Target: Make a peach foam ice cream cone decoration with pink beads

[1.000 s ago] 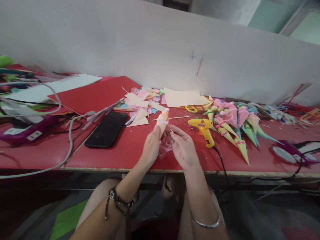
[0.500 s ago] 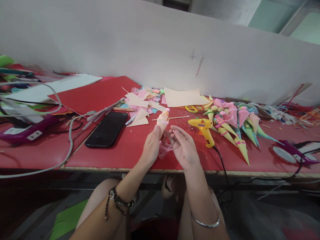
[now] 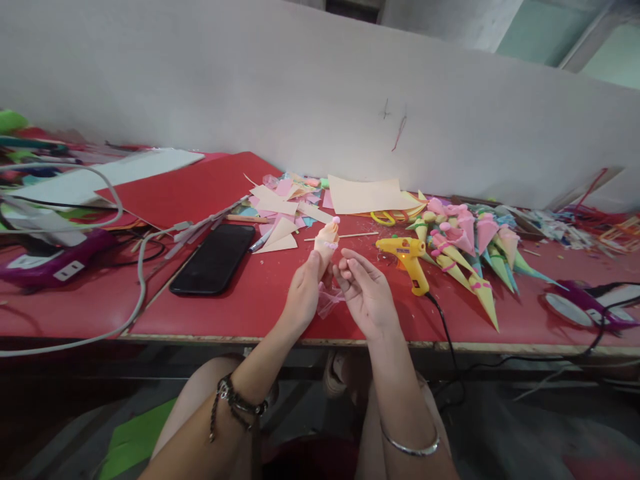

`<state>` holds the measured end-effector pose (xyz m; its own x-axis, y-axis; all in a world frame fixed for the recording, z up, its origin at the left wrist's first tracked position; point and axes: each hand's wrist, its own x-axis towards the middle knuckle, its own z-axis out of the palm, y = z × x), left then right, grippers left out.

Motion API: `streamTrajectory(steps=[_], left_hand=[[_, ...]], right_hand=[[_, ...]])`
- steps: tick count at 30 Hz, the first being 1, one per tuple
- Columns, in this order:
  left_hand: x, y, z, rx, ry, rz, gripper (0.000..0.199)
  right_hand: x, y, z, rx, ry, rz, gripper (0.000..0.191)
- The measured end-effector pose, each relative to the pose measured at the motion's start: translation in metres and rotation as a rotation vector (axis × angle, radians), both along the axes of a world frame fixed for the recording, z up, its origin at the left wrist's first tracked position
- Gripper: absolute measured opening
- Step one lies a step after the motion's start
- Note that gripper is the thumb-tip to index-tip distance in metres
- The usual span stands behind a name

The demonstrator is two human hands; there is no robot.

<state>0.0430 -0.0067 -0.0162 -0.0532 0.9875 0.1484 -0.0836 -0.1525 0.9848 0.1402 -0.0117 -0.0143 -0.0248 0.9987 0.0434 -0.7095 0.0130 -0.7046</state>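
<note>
My left hand (image 3: 303,288) is closed round the lower part of a peach ice cream cone craft (image 3: 327,245), held upright and leaning slightly right. An orange swirl, a pink ball on top and a pale pink wavy trim show on it. Just right of the cone, my right hand (image 3: 369,293) has its thumb and forefinger pinched together, the palm turned up. Whatever sits in that pinch is too small to make out. Crumpled pink clear plastic (image 3: 330,301) lies on the red table (image 3: 270,303) beneath my hands.
A yellow glue gun (image 3: 411,259) lies right of my hands, beside a pile of finished paper cones (image 3: 467,233). Left are a black phone (image 3: 214,259), a pen (image 3: 261,241) and paper scraps (image 3: 280,200). A thin stick (image 3: 350,236) lies behind the cone. Power strips (image 3: 55,260) and cables flank both sides.
My hands and the cone have stayed almost in place. The fingers of my right hand have shifted slightly, and the small pale bit at their tips no longer shows clearly.
</note>
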Motion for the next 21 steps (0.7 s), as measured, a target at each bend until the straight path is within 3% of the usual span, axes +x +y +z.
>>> streamTrajectory(steps=[5,17,21], left_hand=[[-0.0006,0.0003,0.0008,0.014,0.022,0.003,0.054],[-0.0008,-0.0012,0.0031,0.034,0.021,-0.029,0.053],[-0.0005,-0.0015,0.0040,0.037,0.024,-0.021,0.053]], right_hand=[[-0.0003,-0.0001,-0.0002,0.016,-0.003,-0.030,0.010],[-0.0033,0.0018,0.0014,-0.001,-0.037,-0.023,0.022],[-0.0025,0.0023,-0.0004,-0.023,-0.007,-0.065,0.016]])
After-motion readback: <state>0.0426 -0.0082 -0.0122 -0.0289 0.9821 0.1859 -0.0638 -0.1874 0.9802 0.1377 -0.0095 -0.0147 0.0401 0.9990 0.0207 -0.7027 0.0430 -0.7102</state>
